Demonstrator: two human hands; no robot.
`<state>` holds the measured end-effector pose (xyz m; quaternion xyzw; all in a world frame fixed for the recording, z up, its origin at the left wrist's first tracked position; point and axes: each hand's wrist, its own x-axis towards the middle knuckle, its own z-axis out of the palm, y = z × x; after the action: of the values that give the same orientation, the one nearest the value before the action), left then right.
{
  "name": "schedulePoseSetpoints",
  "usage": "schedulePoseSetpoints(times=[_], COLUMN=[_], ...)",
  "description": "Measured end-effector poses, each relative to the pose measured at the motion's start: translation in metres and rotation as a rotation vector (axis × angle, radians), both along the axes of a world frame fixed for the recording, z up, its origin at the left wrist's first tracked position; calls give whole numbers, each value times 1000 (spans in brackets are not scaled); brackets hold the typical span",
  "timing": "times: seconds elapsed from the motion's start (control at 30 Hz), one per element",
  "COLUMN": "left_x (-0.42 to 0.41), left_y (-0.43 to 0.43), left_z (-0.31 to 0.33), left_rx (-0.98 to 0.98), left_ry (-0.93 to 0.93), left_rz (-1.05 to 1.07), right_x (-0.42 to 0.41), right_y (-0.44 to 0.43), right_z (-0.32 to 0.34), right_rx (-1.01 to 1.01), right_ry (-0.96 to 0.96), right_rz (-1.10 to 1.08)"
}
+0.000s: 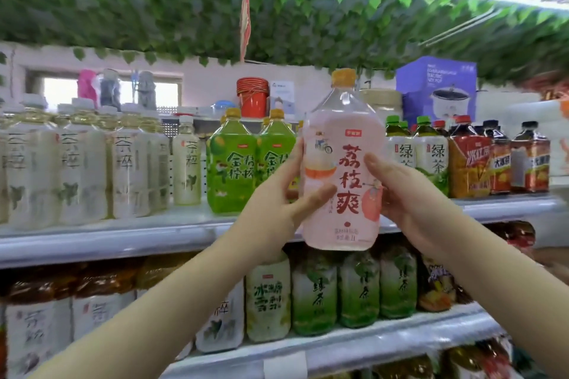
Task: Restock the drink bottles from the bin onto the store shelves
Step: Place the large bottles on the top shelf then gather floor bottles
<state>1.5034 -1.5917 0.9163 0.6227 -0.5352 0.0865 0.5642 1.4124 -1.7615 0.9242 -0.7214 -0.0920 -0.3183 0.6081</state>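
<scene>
Your left hand [274, 197] wraps the pink drink bottle [341, 138] at mid-label, your right hand [403, 194] mirrors it; both grips hold it upright before the upper shelf [107, 240]. Full, likely heavy, slick film: grasp it around the waist
</scene>
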Motion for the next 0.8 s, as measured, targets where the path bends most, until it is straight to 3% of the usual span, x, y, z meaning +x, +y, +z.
schedulePoseSetpoints(times=[0.2,0.4,0.8], left_x=[22,42,83], left_y=[-42,-94,-178], left_z=[29,42,36], left_rx=[60,-16,75], left_ry=[-137,-222,-405], left_rz=[-43,3,419], right_x=[13,18,78], right_y=[-55,-109,-201], right_z=[18,47,49], right_rx=[-187,-457,-577], right_ry=[-63,-32,-40], right_rz=[-37,-16,9])
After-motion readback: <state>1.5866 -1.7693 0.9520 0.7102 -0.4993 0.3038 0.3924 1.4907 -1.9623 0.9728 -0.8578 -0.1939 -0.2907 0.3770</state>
